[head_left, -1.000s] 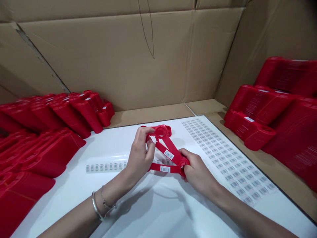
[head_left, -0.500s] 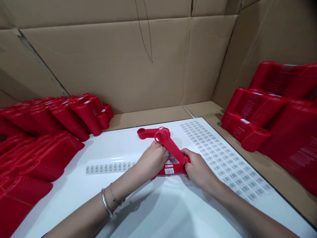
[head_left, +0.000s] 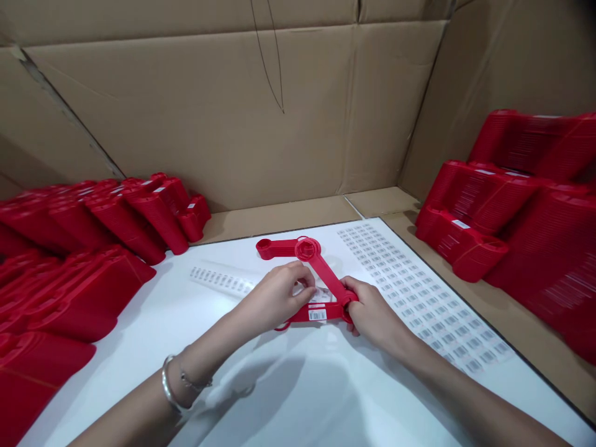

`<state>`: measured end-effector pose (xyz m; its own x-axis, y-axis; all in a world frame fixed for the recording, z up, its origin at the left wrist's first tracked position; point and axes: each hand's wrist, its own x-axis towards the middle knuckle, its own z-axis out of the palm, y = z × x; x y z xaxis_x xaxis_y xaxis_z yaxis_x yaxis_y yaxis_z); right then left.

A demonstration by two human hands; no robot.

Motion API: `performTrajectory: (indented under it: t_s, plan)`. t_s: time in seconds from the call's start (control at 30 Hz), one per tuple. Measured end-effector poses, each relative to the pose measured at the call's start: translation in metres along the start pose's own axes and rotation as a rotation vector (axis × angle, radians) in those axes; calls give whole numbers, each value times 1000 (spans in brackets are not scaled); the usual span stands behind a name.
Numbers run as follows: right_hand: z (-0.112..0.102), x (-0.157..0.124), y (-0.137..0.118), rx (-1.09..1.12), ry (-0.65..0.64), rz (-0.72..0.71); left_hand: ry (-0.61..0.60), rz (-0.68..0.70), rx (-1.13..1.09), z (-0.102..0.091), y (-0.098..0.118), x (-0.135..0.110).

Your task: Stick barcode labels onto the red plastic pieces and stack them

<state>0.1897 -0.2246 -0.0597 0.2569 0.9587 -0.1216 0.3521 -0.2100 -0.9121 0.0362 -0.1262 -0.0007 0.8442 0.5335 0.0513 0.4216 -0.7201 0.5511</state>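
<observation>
Carton: a brown cardboard carton wall point(head_left: 186, 105) rises behind the work and along its right side.

Stacks: left red plastic stacks point(head_left: 130, 217) lie in long rows, and right red plastic stacks point(head_left: 484, 198) stand in tiers on the cardboard past the table's edge.

Table: a white table point(head_left: 153, 310) carries everything in hand.

Labels: a barcode sheet point(head_left: 419, 298) lies at right; a barcode strip point(head_left: 218, 280) lies at left, slightly askew.

Red piece: a jointed red plastic piece point(head_left: 321, 270) lies mid-table, between the hands, with a barcode sticker point(head_left: 317, 315) on its lower arm.

Left hand: the left hand point(head_left: 274, 298) curls over the piece's middle; whether its grip has closed on anything, I cannot tell.

Right hand: the right hand point(head_left: 372, 316) clenches the joint.

Handling: that firm grip seems right, steadying the piece so stickers sit straight.
</observation>
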Motion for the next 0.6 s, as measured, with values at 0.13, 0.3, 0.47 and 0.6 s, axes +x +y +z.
performTrajectory:
  t_s: [0.13,0.3,0.47,0.6]
  plan:
    - [1,-2,-1,-9,9,-16,14,6,-166,-13,8,-2]
    - [2,-5,-4,-30,7,-21,16,-96,-320,-11,14,-2]
    - [3,-7,-7,-40,0,-20,37,-181,-464,-3,14,-1]
    - [3,-7,-7,-46,10,-25,52,-226,-536,0,15,0]
